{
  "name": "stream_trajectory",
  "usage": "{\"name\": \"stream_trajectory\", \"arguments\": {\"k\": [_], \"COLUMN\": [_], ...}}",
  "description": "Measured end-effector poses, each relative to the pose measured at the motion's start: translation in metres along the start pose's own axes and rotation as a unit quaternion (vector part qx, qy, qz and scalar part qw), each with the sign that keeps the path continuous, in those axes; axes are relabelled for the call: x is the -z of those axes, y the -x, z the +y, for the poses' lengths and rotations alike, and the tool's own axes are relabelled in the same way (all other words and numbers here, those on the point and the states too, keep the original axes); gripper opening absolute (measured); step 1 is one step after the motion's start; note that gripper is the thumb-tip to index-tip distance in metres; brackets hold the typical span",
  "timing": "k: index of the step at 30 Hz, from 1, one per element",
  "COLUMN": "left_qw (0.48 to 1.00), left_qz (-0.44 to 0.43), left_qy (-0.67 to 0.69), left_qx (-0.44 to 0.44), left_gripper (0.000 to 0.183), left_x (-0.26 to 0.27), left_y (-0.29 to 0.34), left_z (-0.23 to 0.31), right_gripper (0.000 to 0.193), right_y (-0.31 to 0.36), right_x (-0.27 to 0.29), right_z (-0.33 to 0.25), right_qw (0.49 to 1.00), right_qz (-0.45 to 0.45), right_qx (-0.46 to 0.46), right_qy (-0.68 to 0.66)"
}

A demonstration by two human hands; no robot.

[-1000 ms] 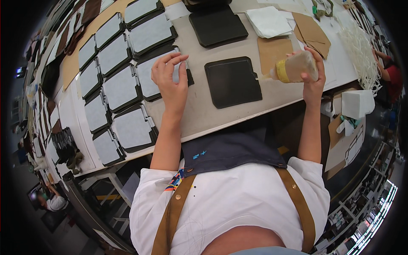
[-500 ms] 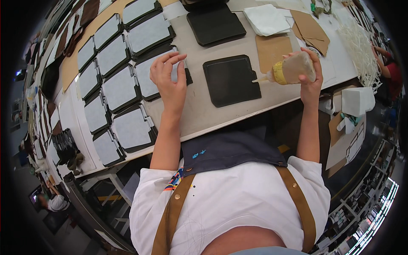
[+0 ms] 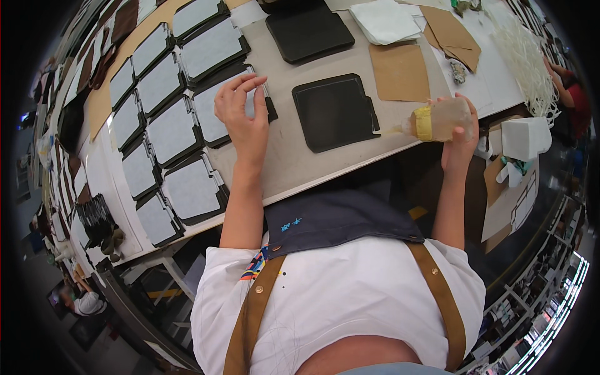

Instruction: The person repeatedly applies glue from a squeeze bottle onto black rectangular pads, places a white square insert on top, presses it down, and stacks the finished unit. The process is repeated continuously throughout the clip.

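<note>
A black flat panel point(image 3: 333, 112) with a notched right edge lies on the worktable. My right hand point(image 3: 464, 128) is wrapped round a squeeze bottle point(image 3: 445, 120) of pale amber liquid with yellow tape at its neck. The bottle is tipped on its side, its thin nozzle at the panel's lower right edge. I cannot tell whether the nozzle touches. My left hand point(image 3: 242, 107) holds nothing; its fingers are apart and loosely curled, above the nearest of the white-topped black pieces point(image 3: 217, 100).
Several white-topped black pieces point(image 3: 192, 187) stand in rows on the left. Stacked black panels point(image 3: 310, 32) lie at the back. White sheets point(image 3: 384, 23) and a brown card point(image 3: 400, 73) sit at the back right, near pale stringy strips point(image 3: 520, 69). The table's front edge point(image 3: 325, 176) runs before me.
The right hand has brought the bottle nearer to me, its nozzle moving down along the panel's right edge to the lower corner. My left hand stays nearly in place.
</note>
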State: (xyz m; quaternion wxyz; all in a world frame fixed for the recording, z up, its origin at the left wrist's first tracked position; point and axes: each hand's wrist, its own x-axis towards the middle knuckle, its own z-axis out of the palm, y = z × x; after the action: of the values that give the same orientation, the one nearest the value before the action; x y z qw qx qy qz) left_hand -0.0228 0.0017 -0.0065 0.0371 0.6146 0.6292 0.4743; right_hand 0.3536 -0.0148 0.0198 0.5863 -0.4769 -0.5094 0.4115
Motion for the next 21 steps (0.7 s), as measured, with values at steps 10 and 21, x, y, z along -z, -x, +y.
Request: {"name": "stream_trajectory", "arguments": {"k": [10, 21], "left_qw": [1.0, 1.0], "left_qz": [0.0, -0.003], "left_qy": [-0.005, -0.007], "left_qx": [0.002, -0.011], "left_gripper": [0.015, 0.015], "left_x": [0.002, 0.001], "left_y": [-0.002, -0.001], "left_z": [0.001, -0.001], "right_gripper": [0.079, 0.08], "right_y": [0.088, 0.099], "right_x": [-0.043, -0.053], "right_z": [-0.01, 0.004], "right_qw": [0.977, 0.977], "right_qz": [0.184, 0.12], "right_qx": [0.104, 0.172], "right_qy": [-0.004, 0.05]}}
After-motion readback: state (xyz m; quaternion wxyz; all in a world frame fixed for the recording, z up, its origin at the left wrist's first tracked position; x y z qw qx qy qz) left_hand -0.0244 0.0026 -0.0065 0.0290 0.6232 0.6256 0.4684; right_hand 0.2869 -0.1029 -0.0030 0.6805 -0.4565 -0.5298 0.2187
